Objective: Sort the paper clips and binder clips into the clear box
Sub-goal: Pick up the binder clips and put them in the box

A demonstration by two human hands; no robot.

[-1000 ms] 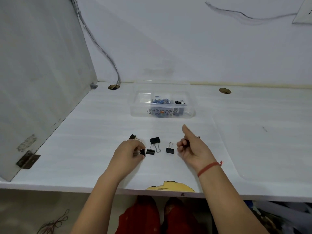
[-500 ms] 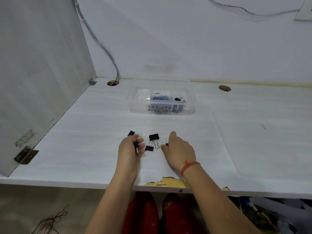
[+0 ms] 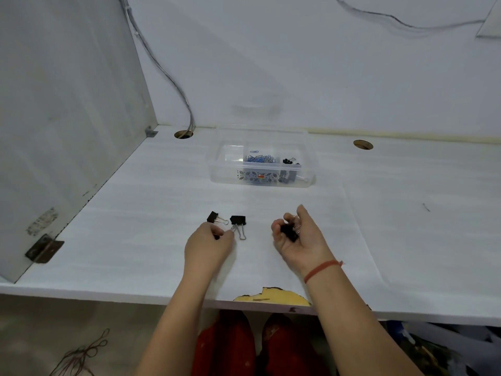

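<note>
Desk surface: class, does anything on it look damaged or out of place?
Yes. At the front edge of the desk, between the person's arms, the white covering is torn away, leaving a chipped yellow patch exposed. An old hinge also hangs on the left side panel.

Clear glossy plastic box point(image 3: 260, 169), matt white desk point(image 3: 406, 213)

Office desk nook, white desk point(image 3: 162, 240) with cable holes point(image 3: 363, 144), side partition point(image 3: 67, 104), clips.

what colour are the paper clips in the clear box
Blue; the paper clips show best in the head view.
</note>
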